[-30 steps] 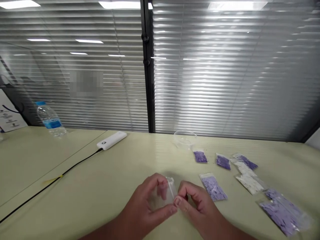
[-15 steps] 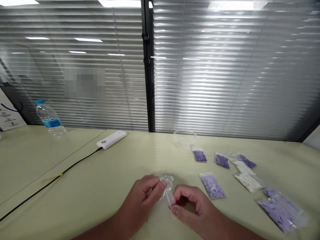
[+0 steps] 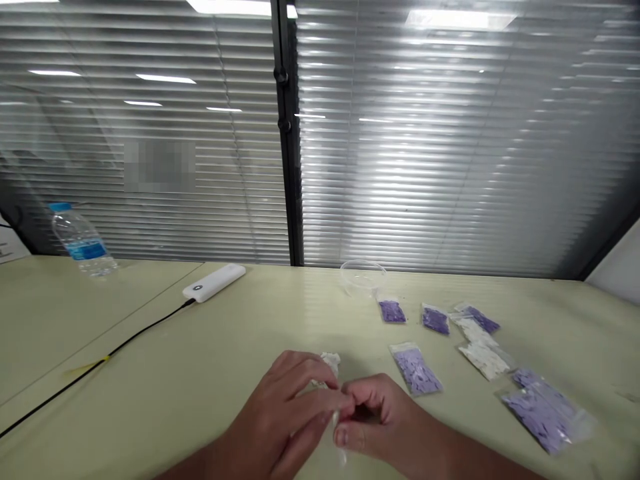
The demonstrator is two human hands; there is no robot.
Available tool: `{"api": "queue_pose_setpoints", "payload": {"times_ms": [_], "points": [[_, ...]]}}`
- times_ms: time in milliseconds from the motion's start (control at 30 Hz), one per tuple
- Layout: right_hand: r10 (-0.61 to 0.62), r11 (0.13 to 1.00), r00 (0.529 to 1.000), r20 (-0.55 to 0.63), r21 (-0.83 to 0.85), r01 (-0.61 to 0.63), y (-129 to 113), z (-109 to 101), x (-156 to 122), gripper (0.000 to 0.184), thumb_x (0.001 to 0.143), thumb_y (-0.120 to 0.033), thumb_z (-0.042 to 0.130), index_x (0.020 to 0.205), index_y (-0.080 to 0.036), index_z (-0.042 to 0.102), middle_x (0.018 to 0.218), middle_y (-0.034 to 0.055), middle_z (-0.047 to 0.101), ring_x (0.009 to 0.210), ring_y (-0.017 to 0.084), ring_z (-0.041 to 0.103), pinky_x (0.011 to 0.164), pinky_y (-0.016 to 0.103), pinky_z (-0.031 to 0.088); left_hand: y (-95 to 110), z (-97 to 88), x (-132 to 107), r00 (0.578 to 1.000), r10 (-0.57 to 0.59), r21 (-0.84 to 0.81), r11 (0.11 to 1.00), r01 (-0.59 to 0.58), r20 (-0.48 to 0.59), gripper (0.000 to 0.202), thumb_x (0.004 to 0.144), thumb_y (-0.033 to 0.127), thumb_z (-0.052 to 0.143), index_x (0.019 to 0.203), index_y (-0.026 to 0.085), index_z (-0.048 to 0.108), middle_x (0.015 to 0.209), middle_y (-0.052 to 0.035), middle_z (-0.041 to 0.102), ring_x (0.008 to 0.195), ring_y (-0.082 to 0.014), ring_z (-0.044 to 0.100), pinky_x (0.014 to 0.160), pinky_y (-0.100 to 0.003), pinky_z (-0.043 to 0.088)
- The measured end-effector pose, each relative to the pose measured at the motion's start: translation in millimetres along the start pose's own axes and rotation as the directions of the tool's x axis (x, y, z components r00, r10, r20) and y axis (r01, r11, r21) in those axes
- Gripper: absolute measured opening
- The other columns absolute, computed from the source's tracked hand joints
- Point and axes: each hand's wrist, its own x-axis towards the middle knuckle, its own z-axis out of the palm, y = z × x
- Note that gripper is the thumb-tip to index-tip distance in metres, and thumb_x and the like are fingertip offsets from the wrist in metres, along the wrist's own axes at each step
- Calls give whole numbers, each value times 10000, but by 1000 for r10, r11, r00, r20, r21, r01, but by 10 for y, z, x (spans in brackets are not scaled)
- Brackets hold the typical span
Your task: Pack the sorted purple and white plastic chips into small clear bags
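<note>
Both my hands meet low in the middle of the view over the pale green table [image 3: 200, 360]. My left hand [image 3: 290, 410] and my right hand [image 3: 373, 417] pinch a small clear plastic bag [image 3: 330, 363] between their fingertips. The bag is crumpled, with a whitish end sticking up past my left fingers and a strip hanging below my right thumb. Its contents cannot be made out. Just to the right lies a small bag of pale purple pieces [image 3: 416, 369].
More small bags lie to the right: two dark purple ones [image 3: 393, 311], white ones [image 3: 483, 357] and a larger purple one [image 3: 543, 412]. A clear round dish [image 3: 363, 277] stands behind them. A white power bank [image 3: 214, 282] with a black cable and a water bottle [image 3: 83, 240] sit at left.
The clear bag has gone from spread open between my hands to crumpled and pinched. My hands have closed together and drifted a little lower. The camera has shifted slightly right.
</note>
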Motion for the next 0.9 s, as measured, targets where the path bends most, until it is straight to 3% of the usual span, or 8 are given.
{"api": "queue_pose_setpoints", "payload": {"times_ms": [133, 233, 433, 633, 700, 800, 867, 900], "points": [[34, 991, 996, 77, 125, -43, -14, -88, 50, 245, 775, -315, 850, 801, -115, 711, 689, -3, 585, 635, 87, 470, 600, 223, 332, 17, -9, 18, 994, 98, 96, 991, -93, -54, 396, 871, 57, 625, 1177, 308, 637, 1167, 28, 628, 1169, -68, 521, 1032, -181, 468], [36, 989, 996, 83, 138, -47, -54, -121, 69, 260, 769, -311, 851, 758, -108, 689, 663, 11, 611, 597, 85, 488, 580, 216, 344, -1, 15, 2, 994, 87, 107, 991, -79, -68, 289, 867, 59, 645, 1051, 281, 665, 1188, 37, 620, 1212, -62, 507, 1079, -159, 461], [2, 992, 996, 92, 122, -13, -154, -100, 82, 277, 854, -350, 778, 778, -104, 675, 704, 29, 626, 673, 105, 546, 670, 226, 400, 70, 5, 39, 998, 62, 87, 994, -60, -16, 233, 914, 96, 567, 1087, 246, 609, 1163, 35, 622, 1208, -20, 494, 1111, -65, 446], [12, 999, 999, -36, 44, -10, -103, -57, 65, 229, 848, -296, 744, 765, -100, 660, 694, 3, 575, 652, 94, 474, 625, 217, 350, 176, -52, 56, 996, 88, 132, 988, -86, -9, 118, 936, 164, 515, 932, 245, 601, 1088, 32, 671, 1173, -41, 549, 1072, -91, 517], [-16, 999, 998, -58, 34, 18, -76, -54, 61, 236, 860, -298, 739, 763, -100, 654, 693, -2, 566, 645, 88, 455, 619, 217, 338, 158, -44, 33, 995, 95, 145, 985, -91, -21, 99, 927, 208, 543, 991, 265, 593, 1133, 22, 669, 1218, -58, 550, 1097, -126, 535], [-66, 993, 997, -37, 91, 69, -51, -57, 71, 270, 868, -359, 760, 809, -105, 691, 704, 14, 607, 645, 97, 502, 631, 227, 367, 90, 26, -10, 997, 17, 98, 995, -9, -78, 448, 867, 444, 654, 1257, 285, 501, 1278, -29, 616, 1275, -116, 558, 1082, -215, 595], [-89, 986, 996, -14, 138, 91, -49, -58, 84, 274, 860, -379, 774, 838, -110, 724, 716, 33, 652, 651, 111, 555, 641, 235, 400, 45, 89, -22, 992, -84, 72, 993, 91, -91, 757, 767, 563, 755, 1378, 294, 398, 1271, -37, 617, 1187, -137, 615, 987, -242, 635], [-100, 983, 995, -8, 154, 100, -51, -55, 90, 264, 858, -373, 779, 841, -113, 735, 723, 39, 668, 656, 116, 574, 648, 238, 414, 29, 116, -20, 987, -129, 75, 988, 136, -95, 802, 748, 560, 782, 1394, 312, 376, 1231, -19, 635, 1119, -128, 638, 933, -237, 638]]}}
